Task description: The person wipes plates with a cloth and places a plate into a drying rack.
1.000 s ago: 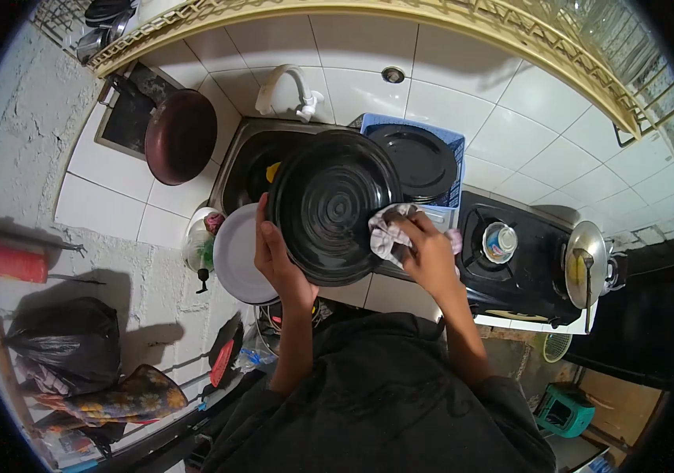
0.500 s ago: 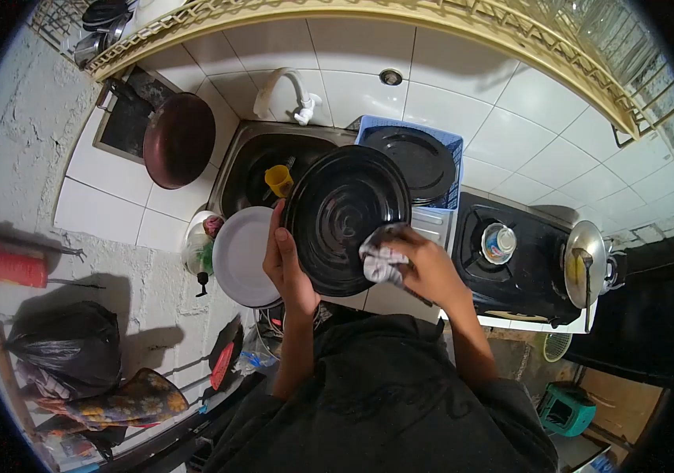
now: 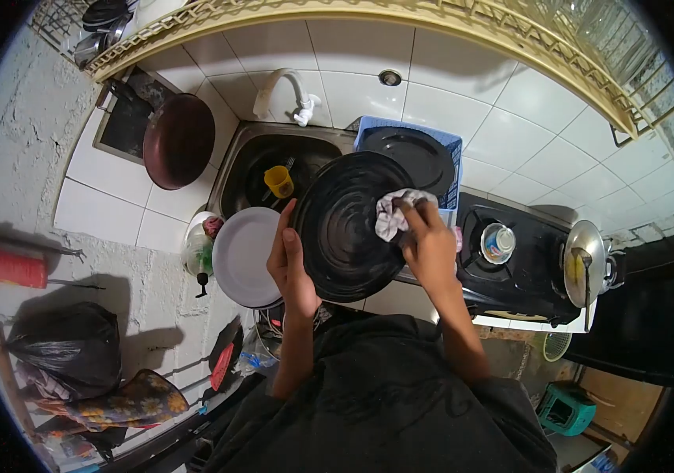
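A black plate (image 3: 345,229) is held up in front of me, over the front edge of the sink. My left hand (image 3: 293,264) grips its left rim, thumb on the upper face and the other fingers partly hidden. Bunched in my right hand (image 3: 431,244) is a pale patterned cloth (image 3: 392,217), pressed against the right side of the plate. Below and left of it lies a white plate (image 3: 246,260). Behind the held plate, more black plates (image 3: 412,158) lie in a blue basket (image 3: 456,154).
A yellow cup (image 3: 278,181) stands in the metal sink (image 3: 234,158) under a white faucet (image 3: 303,98). On the right, a black stove (image 3: 534,272) carries a small bowl (image 3: 498,243) and a wok (image 3: 583,260). A pan (image 3: 179,142) hangs left; a yellow rack (image 3: 400,16) spans above.
My right hand has moved the cloth up and to the right along the plate. The plate has tilted and dropped slightly, while my left hand keeps its grip.
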A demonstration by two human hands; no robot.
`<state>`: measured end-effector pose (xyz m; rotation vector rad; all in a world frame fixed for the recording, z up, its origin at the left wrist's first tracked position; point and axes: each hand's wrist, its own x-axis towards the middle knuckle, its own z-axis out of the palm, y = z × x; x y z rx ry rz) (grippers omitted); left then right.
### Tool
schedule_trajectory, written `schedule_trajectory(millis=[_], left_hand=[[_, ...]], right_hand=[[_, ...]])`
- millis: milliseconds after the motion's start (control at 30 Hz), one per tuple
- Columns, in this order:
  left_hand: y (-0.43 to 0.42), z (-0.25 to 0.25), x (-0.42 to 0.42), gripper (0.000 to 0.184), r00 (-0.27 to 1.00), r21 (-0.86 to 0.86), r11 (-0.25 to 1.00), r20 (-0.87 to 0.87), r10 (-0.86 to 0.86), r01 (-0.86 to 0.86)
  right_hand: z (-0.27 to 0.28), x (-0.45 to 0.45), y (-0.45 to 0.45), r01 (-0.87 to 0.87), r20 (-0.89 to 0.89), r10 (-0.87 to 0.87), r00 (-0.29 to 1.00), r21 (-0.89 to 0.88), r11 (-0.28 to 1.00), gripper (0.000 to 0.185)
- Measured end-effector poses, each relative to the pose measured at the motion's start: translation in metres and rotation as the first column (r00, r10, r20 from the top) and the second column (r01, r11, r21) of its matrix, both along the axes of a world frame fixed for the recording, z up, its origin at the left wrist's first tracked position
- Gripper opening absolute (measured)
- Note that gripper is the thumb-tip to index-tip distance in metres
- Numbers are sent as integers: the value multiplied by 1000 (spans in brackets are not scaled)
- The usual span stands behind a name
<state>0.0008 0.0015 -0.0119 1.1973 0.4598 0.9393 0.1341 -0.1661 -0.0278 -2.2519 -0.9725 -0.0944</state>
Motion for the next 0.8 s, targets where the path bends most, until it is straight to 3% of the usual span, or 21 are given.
schedule_trajectory(millis=[100, 200, 233, 367, 500, 667, 800], left_hand=[[4, 6, -4, 55, 994, -49, 994, 41, -100, 102], [7, -5, -4, 51, 997, 65, 998, -77, 13, -8], [6, -3, -4, 50, 995, 76, 997, -101, 18, -10], [1, -2, -8, 52, 990, 32, 994, -95, -100, 103], [7, -4, -8, 53, 989, 45, 993, -102, -103, 108], [-5, 7, -7, 42, 968, 190, 976, -244, -60, 108], [-20, 15, -1, 40, 953, 262, 953, -295, -73, 154]], right_hand=[[-5, -2, -14, -200, -76, 194, 978, -76, 977, 61], [-12, 2, -12, -180, -36, 177, 984, -94, 979, 62], [-6, 4, -6, -126, -8, 126, 992, -27, 992, 61], [1, 3, 9, 39, 62, -50, 997, 174, 984, 67], [-14, -7, -3, -139, -10, 140, 990, 29, 990, 66], [1, 2, 15, 103, 13, -112, 994, 311, 945, 65], [11, -7, 32, -50, 116, 3, 993, 407, 912, 69]])
